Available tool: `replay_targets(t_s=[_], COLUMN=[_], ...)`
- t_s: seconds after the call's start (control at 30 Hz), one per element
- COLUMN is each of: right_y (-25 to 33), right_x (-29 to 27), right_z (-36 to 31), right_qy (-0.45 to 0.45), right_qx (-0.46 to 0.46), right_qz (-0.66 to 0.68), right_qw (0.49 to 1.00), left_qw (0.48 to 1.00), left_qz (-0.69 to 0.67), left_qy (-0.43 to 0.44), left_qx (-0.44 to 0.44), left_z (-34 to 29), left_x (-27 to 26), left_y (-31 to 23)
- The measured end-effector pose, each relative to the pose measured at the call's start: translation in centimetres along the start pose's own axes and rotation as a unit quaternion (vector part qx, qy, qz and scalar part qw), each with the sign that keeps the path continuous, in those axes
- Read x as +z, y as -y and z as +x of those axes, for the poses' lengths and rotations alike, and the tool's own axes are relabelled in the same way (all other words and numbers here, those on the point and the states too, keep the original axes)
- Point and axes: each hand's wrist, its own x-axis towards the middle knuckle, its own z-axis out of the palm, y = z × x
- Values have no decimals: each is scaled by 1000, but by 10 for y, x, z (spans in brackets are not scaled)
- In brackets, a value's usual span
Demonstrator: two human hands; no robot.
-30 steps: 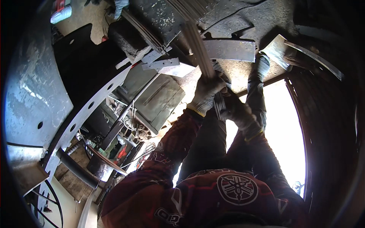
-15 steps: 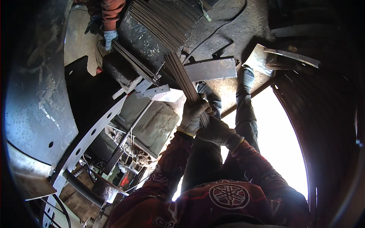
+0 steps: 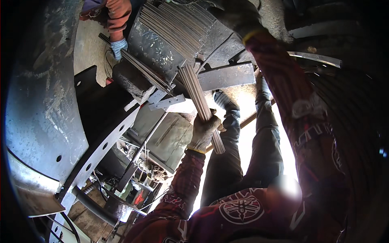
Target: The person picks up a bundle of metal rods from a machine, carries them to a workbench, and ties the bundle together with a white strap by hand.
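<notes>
1. Far left: curved steel plate and the perforated black bracket sit as they did a second ago; only the view has shifted.
2. Upper left: co-worker's blue-gloved hand is now in view, on the end of a long rod bundle lying across the dark steel block.
3. Centre: left hand, gloved, fingers clamped round the bundle of thin metal rods. Grip unchanged; the bundle now stands steeper, top end by the flat steel bar.
4. Right: right hand has let go of the bundle and gone up to the block's top edge; fingers dark, cannot tell their state.
5. Judgement: the rods now ride on one hand alone.
</notes>
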Motion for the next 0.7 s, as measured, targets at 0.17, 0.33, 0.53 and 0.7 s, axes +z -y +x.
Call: replay_targets(t_s=[0.17, 0.33, 0.53, 0.7], right_y=[-67, -61, -35, -19], right_x=[61, 55, -45, -67], right_z=[61, 66, 7, -78], right_qy=[-55, 84, 100, 94], right_qx=[-143, -96, 283, 411], right_qz=[-52, -134, 437, 474], right_qw=[987, 983, 848, 773], left_qw=[1000, 1000, 1000, 999], left_qz=[31, 9, -4, -20], left_qy=[2, 9, 13, 14], left_qx=[-5, -21, -26, -34], left_z=[-9, -18, -19, -19], left_x=[13, 3, 1, 6], left_y=[3, 11, 11, 1])
